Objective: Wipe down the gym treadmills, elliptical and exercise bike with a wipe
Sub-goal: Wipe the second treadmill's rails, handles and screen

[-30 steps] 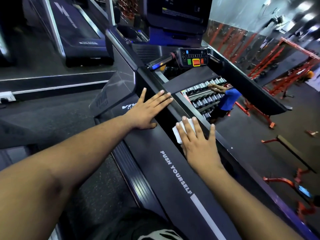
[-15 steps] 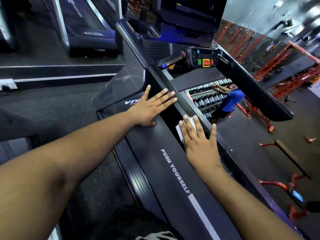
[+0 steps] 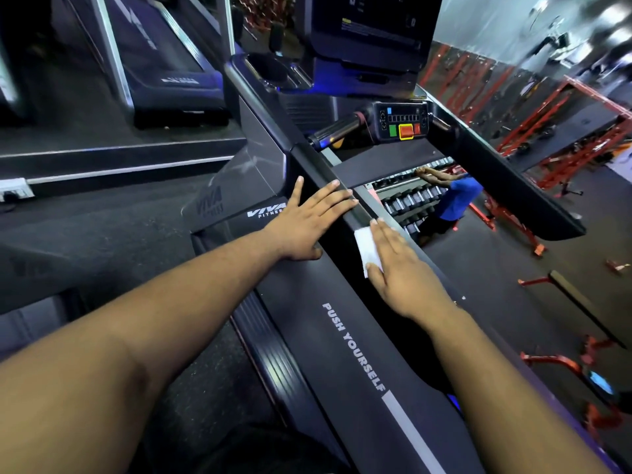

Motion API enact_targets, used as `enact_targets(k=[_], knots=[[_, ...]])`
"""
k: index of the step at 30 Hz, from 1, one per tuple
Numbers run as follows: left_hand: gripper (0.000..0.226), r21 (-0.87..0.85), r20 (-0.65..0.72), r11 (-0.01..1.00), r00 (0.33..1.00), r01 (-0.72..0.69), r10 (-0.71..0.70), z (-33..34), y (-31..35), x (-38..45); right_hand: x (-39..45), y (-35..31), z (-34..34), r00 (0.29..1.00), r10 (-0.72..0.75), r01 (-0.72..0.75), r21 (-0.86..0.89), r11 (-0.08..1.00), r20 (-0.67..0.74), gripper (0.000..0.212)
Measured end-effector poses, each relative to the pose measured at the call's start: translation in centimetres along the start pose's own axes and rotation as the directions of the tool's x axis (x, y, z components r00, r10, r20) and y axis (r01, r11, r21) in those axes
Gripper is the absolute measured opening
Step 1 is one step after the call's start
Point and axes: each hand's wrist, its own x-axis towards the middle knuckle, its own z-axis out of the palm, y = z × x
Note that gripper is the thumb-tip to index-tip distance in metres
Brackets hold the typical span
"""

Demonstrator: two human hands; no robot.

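Note:
A black treadmill fills the view, its belt (image 3: 342,336) printed PUSH YOURSELF. My right hand (image 3: 400,268) lies flat on a white wipe (image 3: 366,249), pressing it onto the belt near the right side rail. My left hand (image 3: 309,222) rests flat, fingers spread, on the front motor cover by the VIVA FITNESS logo, holding nothing. Above them the handlebar panel (image 3: 402,123) shows green and red buttons under the dark console (image 3: 369,32).
The right handrail (image 3: 506,186) runs diagonally past the panel. A second treadmill (image 3: 164,63) stands at upper left on a raised step. A mirror to the right reflects dumbbell racks, red gym frames and a person in a blue shirt (image 3: 458,200).
My right hand has slid the wipe forward and a little left along the belt, uncovering more of the wipe. My left hand stays planted on the motor cover.

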Motion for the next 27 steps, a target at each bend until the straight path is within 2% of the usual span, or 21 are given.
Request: enact_targets(k=[5,11,14,20,23,27], knots=[[0.122,-0.046,-0.047,0.999,0.999,-0.002,0.000,0.2,-0.3,-0.3,4.7,-1.6,-0.1,0.998,0.059,-0.060,0.046,0.997,0.030,0.074],[0.127,-0.059,-0.006,0.998,1.000,-0.013,0.013,-0.3,-0.6,-0.3,-0.6,-2.2,-0.8,0.983,0.181,-0.176,-0.163,0.971,0.014,0.071],[0.130,-0.066,0.010,0.998,1.000,-0.007,0.008,-0.3,-0.3,-0.1,1.1,-2.4,-1.3,0.975,0.221,-0.220,-0.212,0.952,-0.018,0.071],[0.127,-0.030,0.019,0.999,1.000,0.015,-0.014,-0.6,-0.4,-0.5,5.5,-3.8,-0.4,0.988,0.152,-0.152,-0.021,0.988,-0.016,0.069],[0.130,-0.031,0.048,0.998,0.998,0.048,-0.046,-0.7,0.0,-0.6,2.7,-3.6,0.1,0.991,0.128,-0.131,-0.068,0.989,-0.045,0.067],[0.130,0.019,0.051,0.999,0.998,0.033,-0.033,-1.1,-0.3,-0.5,1.0,-3.8,0.0,0.982,0.180,-0.184,-0.078,0.980,-0.047,0.068]])
